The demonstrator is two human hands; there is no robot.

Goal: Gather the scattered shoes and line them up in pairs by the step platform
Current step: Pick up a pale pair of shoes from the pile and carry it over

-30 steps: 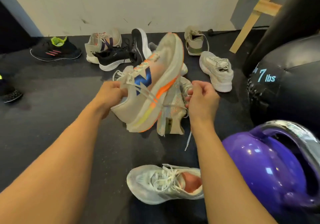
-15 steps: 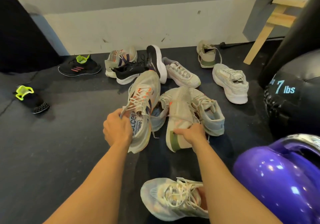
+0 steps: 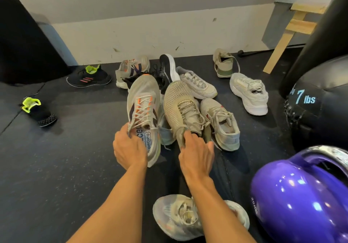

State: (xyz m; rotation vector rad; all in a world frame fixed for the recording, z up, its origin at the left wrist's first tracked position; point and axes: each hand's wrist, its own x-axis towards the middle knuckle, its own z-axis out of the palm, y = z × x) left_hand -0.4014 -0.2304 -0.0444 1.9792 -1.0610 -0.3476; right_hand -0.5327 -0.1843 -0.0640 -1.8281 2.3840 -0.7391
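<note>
On the dark gym floor (image 3: 56,167), both hands are clamped on shoes drawn from the central heap. The left hand (image 3: 130,148) has its fingers (image 3: 123,129) closed over the collar of a white racing shoe (image 3: 144,111) with orange and navy stripes; the right hand (image 3: 196,158) grips the heel of a beige mesh sneaker (image 3: 178,105). Both shoes run lengthwise away from the person, toes toward the wall, heels at the hands, side by side and close together. They do not look like a pair. A likely mate for the racing shoe, a striped shoe (image 3: 131,69), lies beyond the heap by the wall, nearer the left hand; the olive-heeled shoe (image 3: 224,64) far right may match the mesh one. Which object is the step platform I cannot tell, so the destination's direction stays uncertain.
</note>
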